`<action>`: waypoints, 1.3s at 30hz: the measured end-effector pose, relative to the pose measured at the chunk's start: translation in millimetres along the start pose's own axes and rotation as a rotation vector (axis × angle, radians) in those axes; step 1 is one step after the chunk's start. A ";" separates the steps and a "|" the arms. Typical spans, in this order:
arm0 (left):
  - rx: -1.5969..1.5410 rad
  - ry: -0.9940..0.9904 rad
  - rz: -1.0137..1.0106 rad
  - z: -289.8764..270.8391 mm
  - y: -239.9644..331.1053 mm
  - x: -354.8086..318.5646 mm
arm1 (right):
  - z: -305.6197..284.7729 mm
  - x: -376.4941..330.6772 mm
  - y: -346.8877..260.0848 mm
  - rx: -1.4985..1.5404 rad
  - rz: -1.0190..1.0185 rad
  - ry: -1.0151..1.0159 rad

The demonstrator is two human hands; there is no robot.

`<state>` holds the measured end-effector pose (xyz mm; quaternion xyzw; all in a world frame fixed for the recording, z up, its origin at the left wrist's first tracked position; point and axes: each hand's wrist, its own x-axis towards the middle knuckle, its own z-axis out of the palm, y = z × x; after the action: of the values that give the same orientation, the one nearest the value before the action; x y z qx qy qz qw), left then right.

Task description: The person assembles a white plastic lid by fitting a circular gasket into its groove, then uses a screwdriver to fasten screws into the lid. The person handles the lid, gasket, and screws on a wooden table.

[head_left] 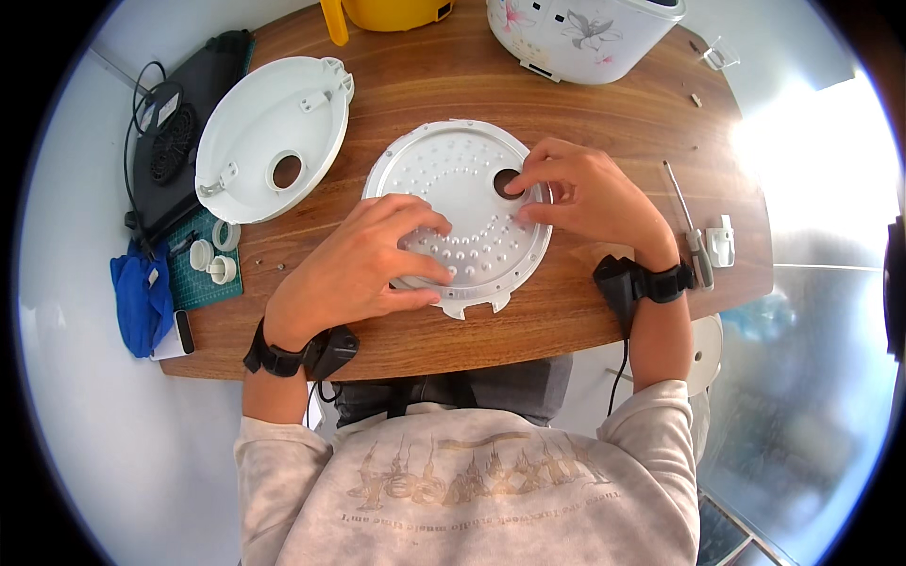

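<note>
A round silvery lid plate (453,193), dotted with rows of bumps and pierced by one round hole, lies before me on the wooden table. Over its lower left part, my left hand (377,250) rests with curved fingers apart, fingertips on the surface and thumb near the rim. My right hand (580,193) is at the upper right edge, its fingers bent around the strip between the hole and the rim; its grip underneath is hidden. Left of the plate sits a white oval lid cover (260,123), hollow side up, with a round hole.
A white flowered cooker body (595,38) and a yellow container (396,11) stand at the back. To the right are a screwdriver (696,247) and a white plastic part (721,241). White rings and caps (223,270) lie on a green mat (193,288), near a blue cloth (143,300).
</note>
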<state>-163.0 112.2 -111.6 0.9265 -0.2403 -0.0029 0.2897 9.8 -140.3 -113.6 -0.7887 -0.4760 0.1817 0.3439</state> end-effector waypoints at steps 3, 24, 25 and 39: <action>-0.010 0.014 -0.005 0.0 -0.3 0.4 | -7.2 -0.9 -3.5 -0.009 0.033 -0.069; -0.027 -0.065 0.028 1.4 -6.3 -0.3 | 4.8 7.2 6.6 0.075 0.326 0.170; -0.030 -0.064 0.034 1.4 -7.1 -0.4 | 4.9 7.1 7.0 0.072 0.323 0.171; -0.043 -0.011 0.011 -2.2 -6.0 -1.2 | -4.0 4.0 2.1 0.136 0.283 0.214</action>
<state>-161.1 118.2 -113.1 0.9187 -0.2467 -0.0117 0.3083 15.4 -138.9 -112.1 -0.8375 -0.3078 0.1753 0.4162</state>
